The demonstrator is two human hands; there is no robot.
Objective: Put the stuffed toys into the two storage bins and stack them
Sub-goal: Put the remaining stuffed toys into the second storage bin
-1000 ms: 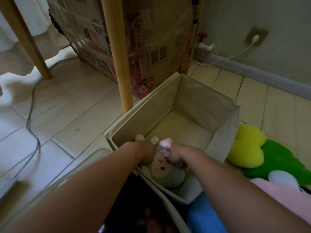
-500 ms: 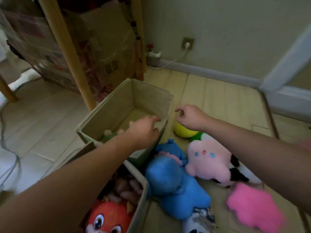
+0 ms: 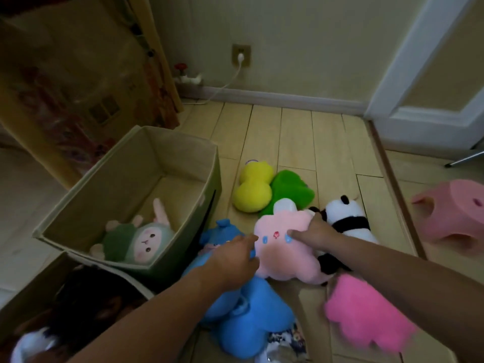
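Note:
A pale pink plush (image 3: 284,247) with a small face lies on the floor among other toys. My right hand (image 3: 313,231) grips its right edge, thumb on the face. My left hand (image 3: 235,258) reaches its left edge with fingers touching it. A beige fabric bin (image 3: 183,142) stands open at left, holding a green-hooded plush doll (image 3: 138,242). A second bin (image 3: 31,289) at the bottom left holds dark toys. A blue plush (image 3: 248,318) lies under my left forearm.
Around the pink plush lie a yellow plush (image 3: 252,189), a green plush (image 3: 290,191), a panda (image 3: 345,218) and a hot-pink plush (image 3: 366,315). A pink stool (image 3: 455,213) stands at right. A cardboard box (image 3: 73,82) and a door (image 3: 429,74) border the floor.
The doll has been left in the bin and both hands came out. They dropped to the pale pink plush, and my right hand took hold of it. The view swung right.

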